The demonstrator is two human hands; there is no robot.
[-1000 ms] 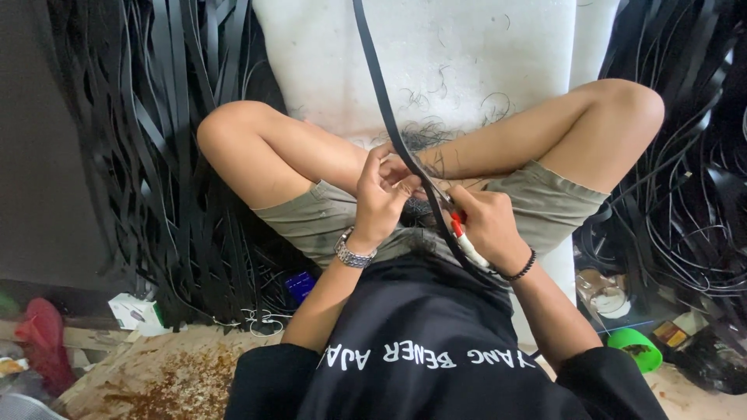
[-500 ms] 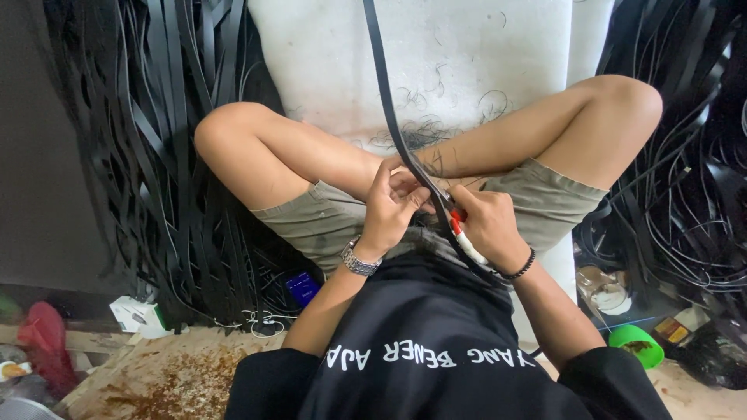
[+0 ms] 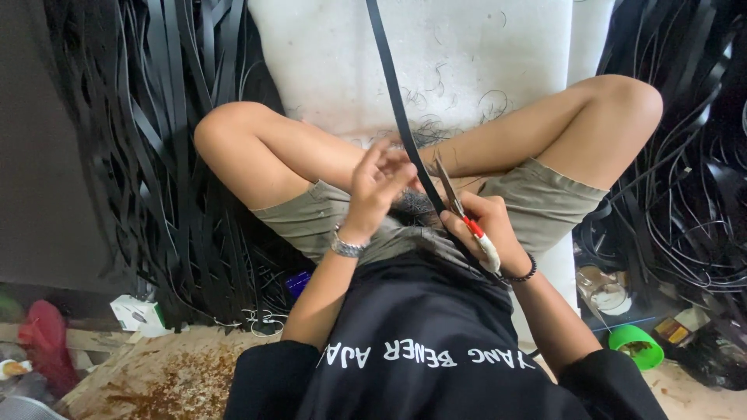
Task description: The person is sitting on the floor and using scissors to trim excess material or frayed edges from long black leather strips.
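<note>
Black rubber strip (image 3: 397, 101) — flat, long — between loose left hand (image 3: 379, 187) and red-handled scissors (image 3: 459, 210) in right hand's (image 3: 486, 233) clamped grip

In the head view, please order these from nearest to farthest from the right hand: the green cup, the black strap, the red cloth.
From the right hand:
1. Black strap, touching it, rising up the middle.
2. Green cup, lower right on the floor.
3. Red cloth, far lower left.

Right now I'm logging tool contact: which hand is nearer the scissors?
Right. The right hand grips the scissors by their handle; the left hand sits across the black strip, apart.
</note>
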